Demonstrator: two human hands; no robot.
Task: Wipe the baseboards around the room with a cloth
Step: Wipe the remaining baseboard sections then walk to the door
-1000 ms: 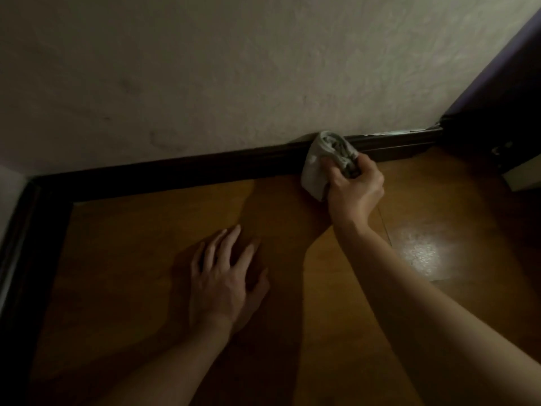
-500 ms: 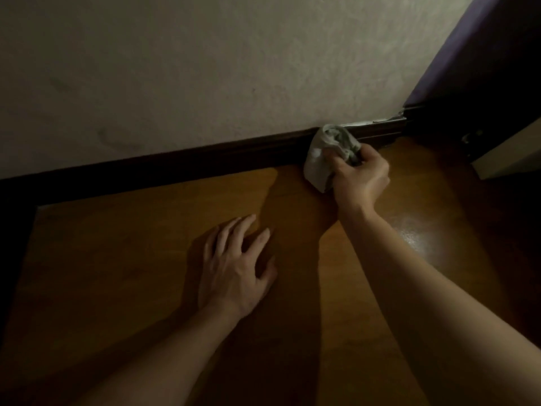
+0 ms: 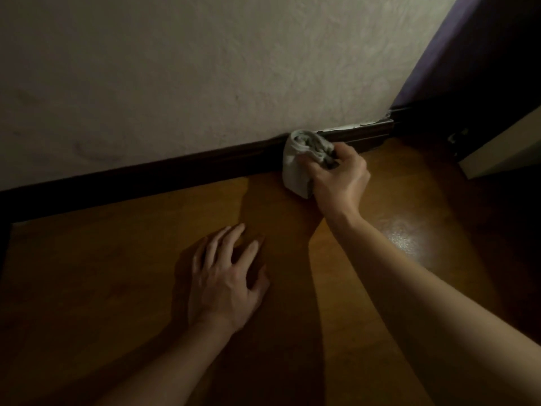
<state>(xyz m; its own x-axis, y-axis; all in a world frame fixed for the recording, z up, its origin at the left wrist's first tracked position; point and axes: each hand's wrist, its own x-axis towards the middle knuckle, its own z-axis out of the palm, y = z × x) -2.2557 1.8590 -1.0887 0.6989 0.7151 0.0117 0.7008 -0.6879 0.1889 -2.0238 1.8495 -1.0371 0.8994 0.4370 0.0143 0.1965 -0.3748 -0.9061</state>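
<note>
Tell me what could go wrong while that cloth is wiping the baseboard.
The right hand grips the cloth in a wad, so it may skip the top edge of the baseboard, where pale flakes show near the corner. The left hand rests spread on the glossy floor and might slip.

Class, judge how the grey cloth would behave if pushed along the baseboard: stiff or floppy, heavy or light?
Probably floppy: the cloth bunches in folds within the right hand. Likely light, since one hand holds it.
</note>
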